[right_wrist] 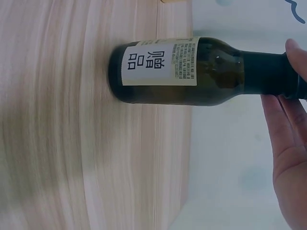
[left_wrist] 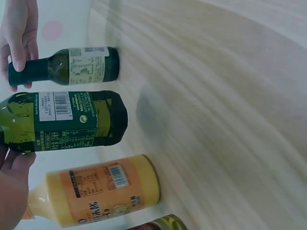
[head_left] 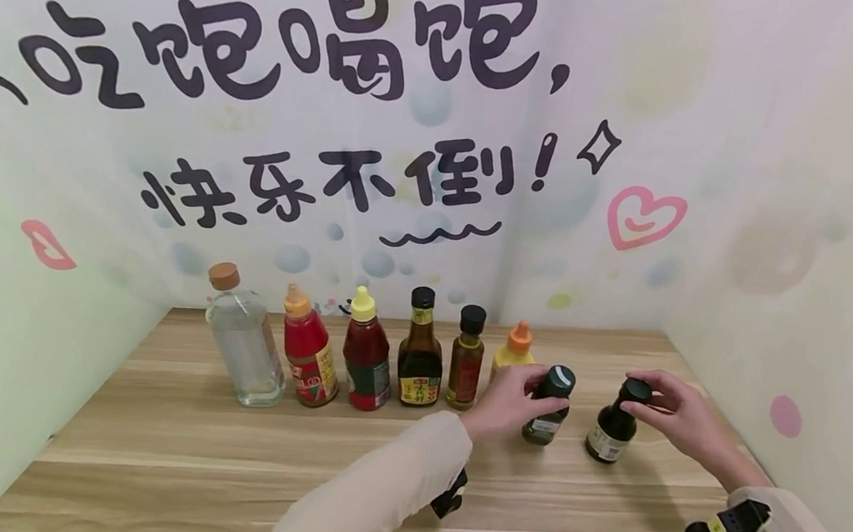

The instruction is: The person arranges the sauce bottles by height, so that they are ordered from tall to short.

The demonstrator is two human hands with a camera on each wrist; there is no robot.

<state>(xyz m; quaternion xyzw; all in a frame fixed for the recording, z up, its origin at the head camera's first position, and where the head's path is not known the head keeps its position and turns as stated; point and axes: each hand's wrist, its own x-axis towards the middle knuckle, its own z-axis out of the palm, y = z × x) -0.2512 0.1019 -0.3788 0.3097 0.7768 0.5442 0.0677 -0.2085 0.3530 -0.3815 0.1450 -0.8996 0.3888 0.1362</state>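
Note:
My left hand (head_left: 509,402) grips a green glass bottle (left_wrist: 67,120) with a dark green cap near its top. In the left wrist view this bottle carries a green label with a white barcode patch. To its right, the right hand (head_left: 685,416) pinches the dark neck of a smaller sauce bottle (right_wrist: 163,72), thumb on one side and fingers on the other. A white and cream label shows on that bottle in the right wrist view. A yellow squeeze bottle (left_wrist: 103,191) with an orange tip stands just left of the green bottle, partly hidden by my left hand in the head view.
A row of bottles runs left along the table (head_left: 178,464): a clear bottle (head_left: 243,348), two red squeeze bottles, a dark soy sauce bottle (head_left: 421,357) and a slim black-capped bottle (head_left: 467,365). Behind them hangs a printed white curtain (head_left: 583,287); a side wall (head_left: 827,331) bounds the right.

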